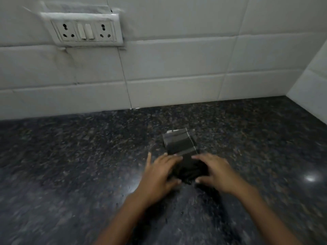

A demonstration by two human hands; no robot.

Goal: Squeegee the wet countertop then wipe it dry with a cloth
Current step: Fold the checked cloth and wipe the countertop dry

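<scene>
A dark folded cloth (182, 145) with thin pale stripes lies on the speckled black granite countertop (70, 165), right of centre. My left hand (161, 175) presses its near left side with fingers spread. My right hand (214, 172) holds its near right side, thumb tucked under the bunched edge. The far part of the cloth lies flat beyond my fingers. A few small water drops (182, 213) dot the counter near my wrists. No squeegee is in view.
White tiled wall (177, 68) rises behind the counter, and a side wall (315, 85) closes the right corner. A white socket and switch plate (85, 30) is mounted upper left. A light glare (309, 178) shines on the counter at right.
</scene>
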